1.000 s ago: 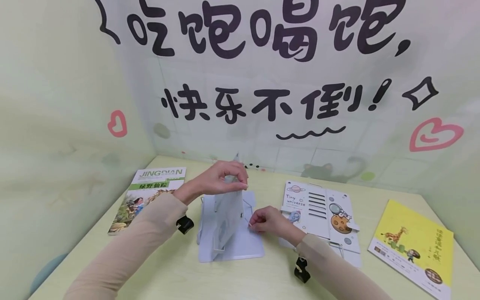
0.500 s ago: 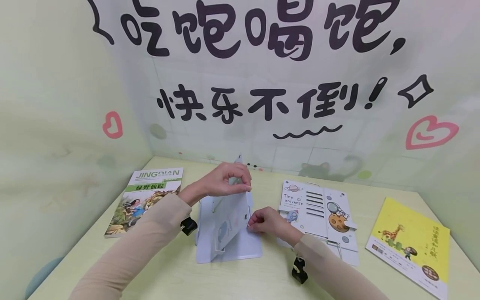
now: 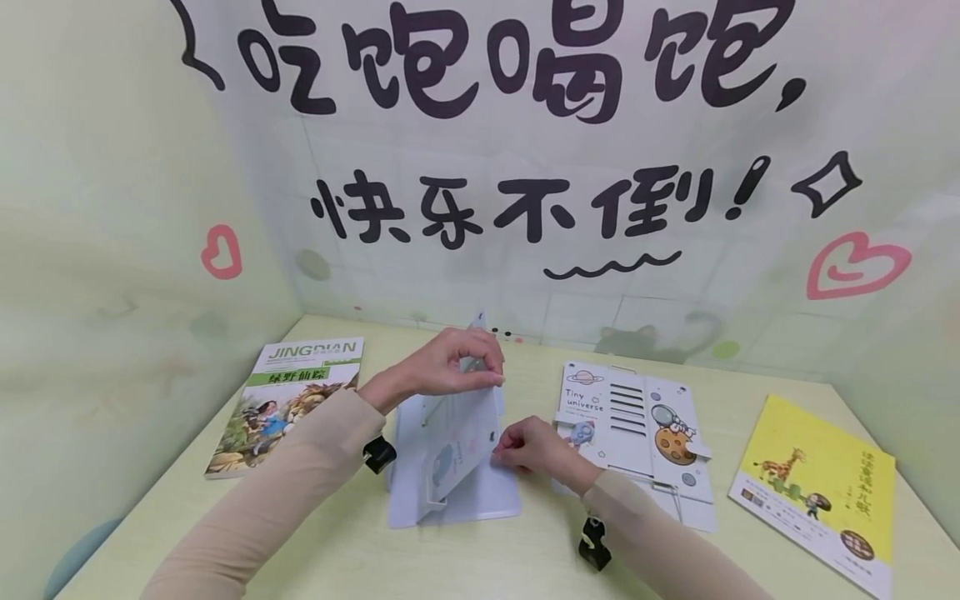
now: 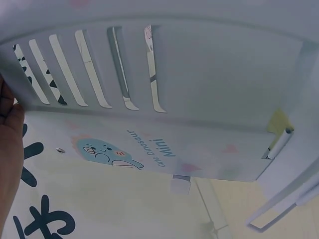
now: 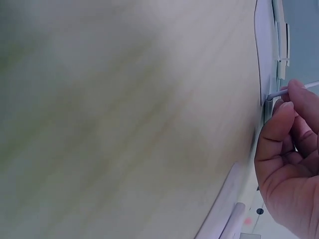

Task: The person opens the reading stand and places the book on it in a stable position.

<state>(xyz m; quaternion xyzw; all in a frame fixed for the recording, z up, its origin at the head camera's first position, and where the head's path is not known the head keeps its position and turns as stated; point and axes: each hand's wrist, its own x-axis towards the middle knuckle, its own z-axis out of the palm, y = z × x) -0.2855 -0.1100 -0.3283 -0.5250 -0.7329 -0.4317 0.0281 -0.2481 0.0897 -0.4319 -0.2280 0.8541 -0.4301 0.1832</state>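
A white folding book stand with a "Mini Cute Dinosaur" print stands partly unfolded, its slotted panel raised at a slant above the flat base plate. My left hand holds the raised panel by its upper edge, fingers and thumb bent over it. Low at the stand's right side, my right hand pinches a thin wire leg between thumb and forefinger. In the left wrist view, the underside with its row of slots fills the upper part, and the hand shows at the left edge.
Another book stand, printed "Tiny universe", lies folded to the right of my right hand. A yellow book lies at the far right, and a picture book lies at the left. A lettered curtain hangs behind the table.
The raised panel has leaned slightly, showing more of its printed face. My right hand keeps its pinch on the wire leg, low beside the panel. The head view has shifted a little.
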